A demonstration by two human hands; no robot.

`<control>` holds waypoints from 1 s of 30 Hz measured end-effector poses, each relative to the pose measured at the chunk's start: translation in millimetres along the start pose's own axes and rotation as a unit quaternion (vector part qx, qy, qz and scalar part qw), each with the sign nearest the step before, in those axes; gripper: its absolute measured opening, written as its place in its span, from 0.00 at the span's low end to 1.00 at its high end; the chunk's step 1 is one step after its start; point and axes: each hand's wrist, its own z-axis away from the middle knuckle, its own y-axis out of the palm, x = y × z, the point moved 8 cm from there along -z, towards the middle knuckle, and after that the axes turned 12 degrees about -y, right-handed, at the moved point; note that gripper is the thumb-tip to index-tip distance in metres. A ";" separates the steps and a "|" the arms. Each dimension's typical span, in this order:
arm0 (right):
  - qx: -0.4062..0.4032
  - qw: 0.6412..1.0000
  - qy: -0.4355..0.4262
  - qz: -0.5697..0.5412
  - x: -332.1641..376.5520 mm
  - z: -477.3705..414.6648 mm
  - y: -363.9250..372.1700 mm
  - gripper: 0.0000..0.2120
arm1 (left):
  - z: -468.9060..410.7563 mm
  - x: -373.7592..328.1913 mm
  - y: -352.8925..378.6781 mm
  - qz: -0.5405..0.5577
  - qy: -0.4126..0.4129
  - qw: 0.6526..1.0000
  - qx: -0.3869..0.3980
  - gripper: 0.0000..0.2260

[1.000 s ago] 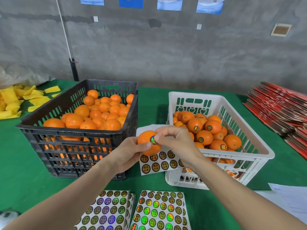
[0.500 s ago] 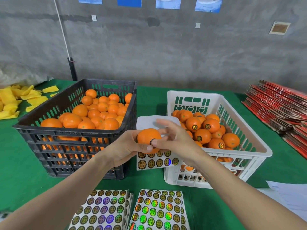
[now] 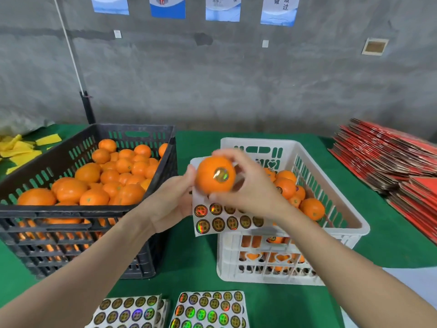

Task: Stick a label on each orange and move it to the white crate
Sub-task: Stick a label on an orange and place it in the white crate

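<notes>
Gripping labelled orange [image 3: 210, 181] in curled right hand [image 3: 248, 189], beside white crate's [image 3: 260, 141] left rim; pinching sticker sheet [image 3: 227, 220] in left hand [image 3: 169, 205]. Labelling seemingly done; next, carry over crate, release low.

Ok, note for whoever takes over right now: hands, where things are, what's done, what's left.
Left hand holds the sticker sheet between the crates.
Right hand grips an orange, label already on, in the air by the white crate.
Done: a pile of labelled oranges in the white crate.
Left: drop this orange in, then label the remaining oranges in the black crate.
Spare sheets lie at the table's near edge.
</notes>
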 end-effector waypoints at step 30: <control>-0.034 0.974 -0.177 0.141 -33.6 -22.6 -5.9 0.03 | -23.0 12.2 -31.3 -0.007 -0.025 0.972 -0.232 0.10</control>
